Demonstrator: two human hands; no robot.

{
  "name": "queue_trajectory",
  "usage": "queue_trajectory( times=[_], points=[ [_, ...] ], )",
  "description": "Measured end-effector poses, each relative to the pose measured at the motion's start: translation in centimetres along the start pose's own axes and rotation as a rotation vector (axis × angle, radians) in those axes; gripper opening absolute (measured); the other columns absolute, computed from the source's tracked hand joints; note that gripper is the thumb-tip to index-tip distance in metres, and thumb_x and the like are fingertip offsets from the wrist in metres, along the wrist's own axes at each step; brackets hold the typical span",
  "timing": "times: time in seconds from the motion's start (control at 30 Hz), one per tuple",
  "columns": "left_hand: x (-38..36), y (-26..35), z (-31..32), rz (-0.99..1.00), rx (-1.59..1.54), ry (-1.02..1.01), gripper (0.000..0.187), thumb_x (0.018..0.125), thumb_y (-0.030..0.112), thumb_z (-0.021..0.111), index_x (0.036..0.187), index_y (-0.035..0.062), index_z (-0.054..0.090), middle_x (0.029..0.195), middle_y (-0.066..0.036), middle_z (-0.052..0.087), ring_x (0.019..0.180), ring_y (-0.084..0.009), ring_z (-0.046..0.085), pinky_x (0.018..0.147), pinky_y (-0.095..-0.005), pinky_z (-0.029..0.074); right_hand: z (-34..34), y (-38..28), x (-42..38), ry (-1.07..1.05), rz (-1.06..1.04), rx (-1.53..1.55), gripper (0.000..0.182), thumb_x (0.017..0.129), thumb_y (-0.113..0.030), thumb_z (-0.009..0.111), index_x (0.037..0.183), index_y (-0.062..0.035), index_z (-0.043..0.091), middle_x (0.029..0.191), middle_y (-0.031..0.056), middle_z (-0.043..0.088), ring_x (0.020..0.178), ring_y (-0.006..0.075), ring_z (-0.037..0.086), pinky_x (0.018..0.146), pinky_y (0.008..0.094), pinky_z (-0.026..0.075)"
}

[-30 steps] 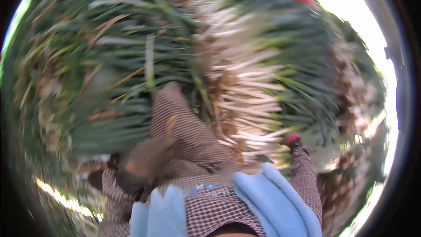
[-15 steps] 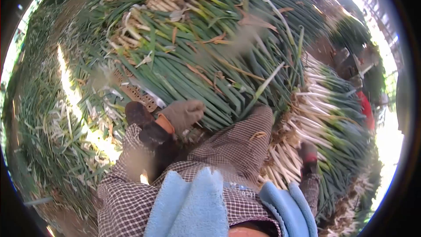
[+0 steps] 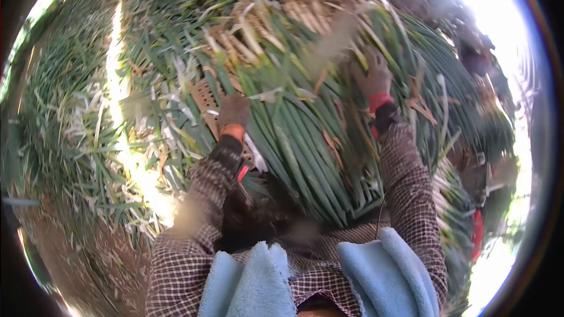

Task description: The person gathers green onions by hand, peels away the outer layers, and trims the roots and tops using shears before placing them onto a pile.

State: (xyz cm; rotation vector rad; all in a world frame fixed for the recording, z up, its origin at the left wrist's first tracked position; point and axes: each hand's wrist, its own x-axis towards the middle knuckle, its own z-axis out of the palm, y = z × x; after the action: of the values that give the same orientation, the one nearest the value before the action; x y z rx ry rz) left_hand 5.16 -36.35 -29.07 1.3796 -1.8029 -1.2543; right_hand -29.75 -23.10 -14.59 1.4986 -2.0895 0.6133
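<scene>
A big heap of green onions (image 3: pixel 299 141) lies before me, long green leaves toward my lap and pale root ends farther away. My left hand (image 3: pixel 234 111), in a brownish glove with an orange cuff, is at the heap's left edge beside a perforated brown strip (image 3: pixel 205 98); its fingers are blurred. Over the right part of the heap is my right hand (image 3: pixel 374 73), in a similar glove with a red cuff. Its fingers are apart, touching the onion stalks, and nothing is visibly gripped.
Loose leaves and trimmings (image 3: pixel 76 135) cover the ground at left, crossed by a bright sunlit strip. At right lies a row of onions with white stems (image 3: pixel 445 196), near a red object (image 3: pixel 477 235). A light blue towel (image 3: pixel 252 282) hangs at my chest.
My right hand has moved from the white-stemmed row at lower right up onto the heap. My left hand has moved up beside the perforated strip. The view has shifted, with the heap now farther right.
</scene>
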Motion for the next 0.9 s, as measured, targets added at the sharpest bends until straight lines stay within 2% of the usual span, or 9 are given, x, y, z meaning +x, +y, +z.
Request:
queue_trajectory(
  times=[0.13,0.23,0.3,0.43,0.53,0.6,0.67,0.73,0.9],
  points=[
    [2.9,3.6,-2.6,-0.475,0.179,-0.066,0.057,0.083,0.031,0.069,0.126,-0.0018,0.052,0.126,-0.021,0.058,0.104,-0.0314,0.063,0.09,-0.039,0.049,7.2,-1.0,6.6,-0.241,0.229,-0.32,0.086,0.077,-0.045,0.072,0.143,-0.005,0.035,0.138,0.023,0.047,0.127,0.0384,0.046,0.104,0.0429,0.04],
    [2.3,3.8,-1.5,-0.268,0.166,0.128,0.05,0.076,0.027,0.069,0.12,0.0051,0.057,0.106,-0.019,0.065,0.097,-0.0382,0.063,0.084,-0.0532,0.049,8.6,-2.9,7.1,-0.385,0.341,-0.323,0.097,0.073,-0.049,0.075,0.146,-0.0038,0.028,0.139,0.0246,0.045,0.129,0.0383,0.044,0.105,0.0439,0.037],
    [3.2,4.3,-1.8,-0.29,0.185,0.121,0.067,0.078,0.027,0.07,0.136,0.0069,0.044,0.126,-0.02,0.057,0.109,-0.0381,0.058,0.09,-0.0498,0.048,8.0,-2.3,6.7,-0.391,0.345,-0.146,0.099,0.072,-0.048,0.076,0.146,-0.004,0.027,0.14,0.0247,0.044,0.129,0.0382,0.043,0.105,0.0449,0.038],
    [5.6,5.5,-3.2,-0.538,-0.063,0.022,0.082,0.078,0.026,0.071,0.147,0.0056,0.031,0.137,-0.021,0.049,0.117,-0.0355,0.055,0.097,-0.0469,0.047,5.3,-3.2,5.7,-0.435,0.255,-0.207,0.091,0.074,-0.033,0.076,0.146,-0.003,0.029,0.134,0.0224,0.051,0.123,0.0344,0.05,0.102,0.0424,0.041],
    [9.8,0.1,-0.9,-0.646,-0.068,-0.12,0.079,0.083,0.045,0.067,0.141,-0.0002,0.039,0.125,-0.021,0.059,0.105,-0.0367,0.062,0.089,-0.0441,0.051,2.5,-5.2,2.9,-0.487,0.617,0.276,0.08,0.075,-0.016,0.07,0.145,-0.0017,0.034,0.129,0.0186,0.054,0.116,0.0257,0.054,0.1,0.0345,0.042],
    [10.5,-2.5,-1.2,-0.436,0.028,0.045,0.07,0.083,0.043,0.067,0.134,-0.0004,0.046,0.119,-0.021,0.062,0.102,-0.0345,0.063,0.085,-0.0433,0.051,1.6,-6.6,-1.1,-0.23,0.191,0.407,0.072,0.075,-0.004,0.06,0.144,-0.0002,0.037,0.125,0.0164,0.055,0.11,0.0198,0.055,0.097,0.0313,0.042],
    [7.0,0.1,-5.0,-0.164,-0.074,0.311,0.051,0.085,0.034,0.065,0.12,-0.0009,0.053,0.11,-0.018,0.066,0.098,-0.0314,0.064,0.079,-0.0435,0.05,-0.9,-12.0,-3.5,-0.28,0.134,0.669,0.071,0.074,0.0,0.055,0.143,0.0001,0.038,0.125,0.0167,0.056,0.112,0.0203,0.056,0.096,0.0329,0.043],
    [4.5,4.7,-10.7,-0.413,-0.307,0.415,0.043,0.083,0.029,0.065,0.111,-0.0012,0.055,0.106,-0.018,0.066,0.097,-0.0315,0.064,0.078,-0.0437,0.049,-2.0,-15.3,-5.8,-0.419,0.089,0.621,0.067,0.077,-0.007,0.066,0.139,-0.0003,0.041,0.128,0.0226,0.055,0.117,0.0355,0.056,0.096,0.0405,0.046],
    [7.4,-9.0,-14.1,-0.356,-0.082,0.175,0.051,0.08,0.027,0.067,0.119,-0.0029,0.053,0.115,-0.026,0.061,0.108,-0.0367,0.06,0.087,-0.0458,0.048,-3.2,-19.3,-9.6,-0.661,0.012,0.573,0.064,0.078,-0.015,0.067,0.136,-0.0007,0.044,0.12,0.0236,0.059,0.11,0.0419,0.057,0.09,0.0428,0.048]
  ],
)
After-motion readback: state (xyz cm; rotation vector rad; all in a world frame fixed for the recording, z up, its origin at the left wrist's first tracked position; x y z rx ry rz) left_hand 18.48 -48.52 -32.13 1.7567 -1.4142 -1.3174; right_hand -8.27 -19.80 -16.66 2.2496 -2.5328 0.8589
